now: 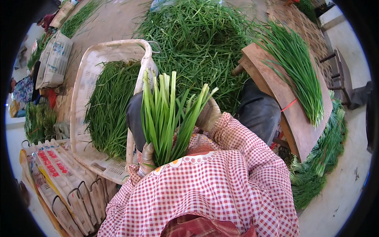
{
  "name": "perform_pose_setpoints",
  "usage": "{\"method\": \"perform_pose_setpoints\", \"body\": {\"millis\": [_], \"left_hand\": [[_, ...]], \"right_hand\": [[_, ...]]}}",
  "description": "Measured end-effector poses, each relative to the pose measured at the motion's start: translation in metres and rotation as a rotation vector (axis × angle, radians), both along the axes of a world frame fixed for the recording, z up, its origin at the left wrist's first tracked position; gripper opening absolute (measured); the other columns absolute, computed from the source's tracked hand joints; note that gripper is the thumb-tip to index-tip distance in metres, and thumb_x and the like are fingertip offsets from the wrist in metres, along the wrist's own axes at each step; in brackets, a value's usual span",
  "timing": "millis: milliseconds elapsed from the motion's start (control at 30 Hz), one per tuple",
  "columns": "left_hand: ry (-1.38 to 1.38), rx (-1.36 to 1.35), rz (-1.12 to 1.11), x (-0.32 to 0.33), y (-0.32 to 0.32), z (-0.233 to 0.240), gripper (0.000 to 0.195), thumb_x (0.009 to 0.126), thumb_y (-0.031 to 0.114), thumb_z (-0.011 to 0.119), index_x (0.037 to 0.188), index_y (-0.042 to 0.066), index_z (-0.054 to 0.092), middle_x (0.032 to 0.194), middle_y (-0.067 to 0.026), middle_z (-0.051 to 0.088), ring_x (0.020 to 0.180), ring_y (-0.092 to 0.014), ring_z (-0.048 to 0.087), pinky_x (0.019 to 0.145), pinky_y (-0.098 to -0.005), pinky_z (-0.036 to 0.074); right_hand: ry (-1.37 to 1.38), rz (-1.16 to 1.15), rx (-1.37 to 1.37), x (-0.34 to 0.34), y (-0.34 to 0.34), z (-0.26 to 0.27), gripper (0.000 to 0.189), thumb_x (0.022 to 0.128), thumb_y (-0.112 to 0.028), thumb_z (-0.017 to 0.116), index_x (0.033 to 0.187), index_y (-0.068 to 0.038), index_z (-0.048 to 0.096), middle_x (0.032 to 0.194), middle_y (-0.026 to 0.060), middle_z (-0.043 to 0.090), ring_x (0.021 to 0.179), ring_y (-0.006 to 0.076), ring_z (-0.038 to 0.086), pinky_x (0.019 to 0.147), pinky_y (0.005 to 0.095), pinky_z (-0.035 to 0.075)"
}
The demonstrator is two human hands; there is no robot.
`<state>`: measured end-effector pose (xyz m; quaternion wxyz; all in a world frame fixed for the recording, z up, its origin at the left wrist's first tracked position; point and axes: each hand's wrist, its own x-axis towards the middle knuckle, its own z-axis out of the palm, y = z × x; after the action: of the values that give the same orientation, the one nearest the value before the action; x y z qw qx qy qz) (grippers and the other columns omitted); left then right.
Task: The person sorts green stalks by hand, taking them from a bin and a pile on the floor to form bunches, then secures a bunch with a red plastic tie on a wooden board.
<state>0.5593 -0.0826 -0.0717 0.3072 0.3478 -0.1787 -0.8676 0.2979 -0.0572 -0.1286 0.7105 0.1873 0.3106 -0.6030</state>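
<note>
A bunch of garlic chives [161, 112] stands upright before my chest, its pale cut ends up. My left hand [147, 157], in a soiled glove, is closed around its lower left side, near the checked apron. The bunch splits towards the top, and a smaller cluster of stalks [194, 117] leans right. Against that cluster is my gloved right hand [209, 115], its fingers mostly hidden behind the stalks and seemingly gripping them. Between my knees and beyond lies a large heap of loose green leaves [201, 44].
At left, a white plastic basket [77, 97] holds more chives [114, 109]. Stacked crates with wire handles [65, 183] stand nearer. To the right, a wooden board [299, 133] carries a long chive bunch [296, 71] and a red tie [289, 105]. Tied bundles [319, 171] lie beyond it.
</note>
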Motion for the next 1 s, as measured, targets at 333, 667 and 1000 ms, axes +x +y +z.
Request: {"method": "perform_pose_setpoints", "body": {"millis": [333,667,1000], "left_hand": [[-0.035,-0.033,-0.031,-0.007,0.003,0.006,0.049,0.084,0.023,0.070,0.125,0.003,0.054,0.116,-0.0121,0.062,0.100,-0.023,0.063,0.087,-0.0387,0.054],[-0.241,-0.327,-0.028,-0.020,0.012,0.027,0.048,0.084,0.022,0.071,0.125,0.003,0.054,0.118,-0.0119,0.062,0.102,-0.022,0.062,0.090,-0.0378,0.052],[-0.163,-0.512,-0.354,-0.051,0.020,0.059,0.045,0.094,0.010,0.055,0.135,0.000,0.042,0.127,-0.0116,0.056,0.116,-0.019,0.054,0.102,-0.0341,0.039]], "right_hand": [[0.122,0.070,-0.722,-0.038,0.025,0.019,0.124,0.055,-0.086,0.055,0.147,-0.009,0.021,0.151,0.0163,0.022,0.136,0.0366,0.025,0.110,0.0567,0.023],[0.298,-0.035,-0.577,-0.030,0.008,0.087,0.072,0.078,-0.027,0.076,0.135,0.000,0.040,0.120,0.0125,0.057,0.107,0.0229,0.056,0.093,0.0423,0.048],[0.423,-0.157,-0.768,-0.034,0.012,0.104,0.089,0.073,-0.016,0.078,0.145,-0.011,0.027,0.139,0.0120,0.043,0.124,0.0240,0.046,0.101,0.0421,0.041]]}}
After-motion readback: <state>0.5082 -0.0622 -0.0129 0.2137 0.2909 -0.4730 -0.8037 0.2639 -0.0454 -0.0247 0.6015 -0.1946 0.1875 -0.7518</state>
